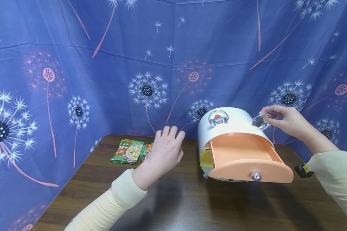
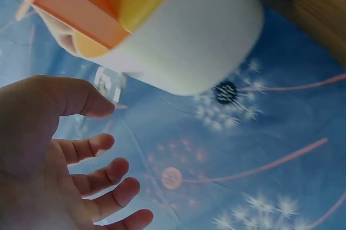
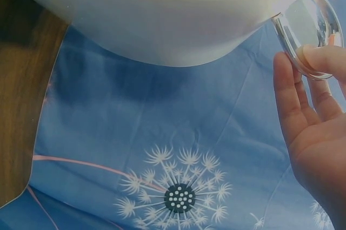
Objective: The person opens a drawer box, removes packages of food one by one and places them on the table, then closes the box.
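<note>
A white rounded storage box (image 1: 230,122) with two shiny round ears stands at the right of the table. Its peach drawer (image 1: 248,170), with a silver ball knob (image 1: 256,176), is pulled out. My right hand (image 1: 286,120) pinches the right clear, silver-rimmed ear (image 3: 308,35) between thumb and fingers. My left hand (image 1: 164,149) hangs above the table left of the box, its fingers apart and loosely bent. Nothing is in its grasp in the left wrist view. Behind it lie a green-and-brown food packet (image 1: 128,151) and a second packet (image 1: 146,150), partly hidden by the hand.
The left ear (image 1: 218,118) of the box faces forward. A black object with a yellow patch (image 1: 305,170) is at the right sleeve. A blue dandelion-print cloth (image 1: 118,64) hangs behind the brown wooden table (image 1: 191,205).
</note>
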Action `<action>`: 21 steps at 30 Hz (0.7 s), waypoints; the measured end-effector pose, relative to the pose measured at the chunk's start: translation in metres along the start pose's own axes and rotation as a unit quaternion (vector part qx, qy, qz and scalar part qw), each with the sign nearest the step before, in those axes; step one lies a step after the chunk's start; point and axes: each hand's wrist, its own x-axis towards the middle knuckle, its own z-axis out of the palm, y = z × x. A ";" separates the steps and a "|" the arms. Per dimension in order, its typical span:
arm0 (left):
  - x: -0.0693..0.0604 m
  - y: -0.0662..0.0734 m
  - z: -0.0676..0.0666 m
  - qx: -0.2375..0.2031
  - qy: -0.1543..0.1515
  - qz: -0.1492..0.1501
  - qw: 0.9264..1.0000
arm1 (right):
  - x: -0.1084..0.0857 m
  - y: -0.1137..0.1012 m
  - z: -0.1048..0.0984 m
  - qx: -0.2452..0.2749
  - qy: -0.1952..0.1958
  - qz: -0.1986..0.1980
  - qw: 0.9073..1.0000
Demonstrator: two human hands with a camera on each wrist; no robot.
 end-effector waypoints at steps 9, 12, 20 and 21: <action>0.008 0.022 -0.014 -0.009 0.022 0.032 0.999 | 0.001 0.001 0.000 -0.004 -0.004 -0.001 1.000; 0.010 0.029 -0.019 -0.013 0.040 0.044 0.998 | 0.001 0.002 0.000 -0.003 -0.005 -0.001 1.000; 0.017 0.050 -0.037 -0.031 0.098 0.081 0.991 | 0.001 0.002 0.000 0.000 -0.003 -0.003 1.000; 0.018 0.052 -0.039 -0.032 0.104 0.084 0.990 | 0.001 0.002 0.000 0.001 -0.003 -0.004 1.000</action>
